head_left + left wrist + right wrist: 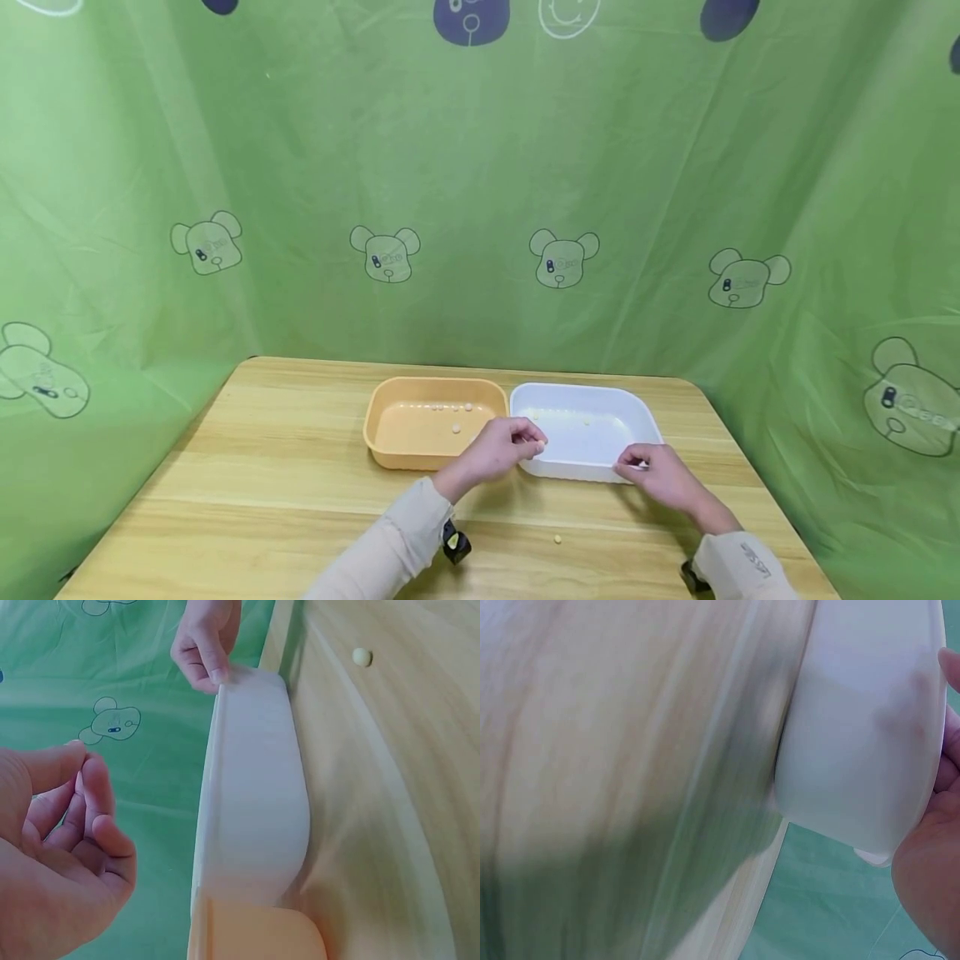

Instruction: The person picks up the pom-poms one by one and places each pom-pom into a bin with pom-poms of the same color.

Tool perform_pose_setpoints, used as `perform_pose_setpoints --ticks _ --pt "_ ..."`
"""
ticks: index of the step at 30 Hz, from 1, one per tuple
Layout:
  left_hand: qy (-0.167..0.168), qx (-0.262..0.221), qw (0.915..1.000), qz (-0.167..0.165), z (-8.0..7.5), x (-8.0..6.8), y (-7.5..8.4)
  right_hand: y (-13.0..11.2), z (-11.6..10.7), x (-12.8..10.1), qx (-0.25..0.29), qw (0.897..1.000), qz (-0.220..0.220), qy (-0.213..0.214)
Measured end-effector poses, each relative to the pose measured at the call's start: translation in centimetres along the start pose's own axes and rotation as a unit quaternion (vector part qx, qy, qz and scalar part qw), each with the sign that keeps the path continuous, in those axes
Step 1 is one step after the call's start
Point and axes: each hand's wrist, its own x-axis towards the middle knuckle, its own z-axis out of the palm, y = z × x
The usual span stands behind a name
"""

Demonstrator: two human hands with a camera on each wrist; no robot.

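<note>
My left hand is over the near left corner of the white tray, thumb and index fingertip pinched together. A small pale ball shows between these fingertips in the head view; most of it is hidden. With thumb and fingers my right hand grips the white tray's rim at its near right corner. Inside that tray lie a pale ball and another near its left end. The orange tray touches its left side and holds several pale balls, one of them nearer the front.
On the wooden table, in front of the white tray, lies a single pale yellow ball. Green cloth with bear-head prints hangs behind the table and along both sides.
</note>
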Motion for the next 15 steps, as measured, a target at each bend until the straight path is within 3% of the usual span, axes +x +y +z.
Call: perform_pose_setpoints --ticks 15 --pt "0.034 -0.027 0.999 -0.005 -0.4 1.1 0.5 0.0 0.0 -0.1 0.001 1.0 -0.006 0.002"
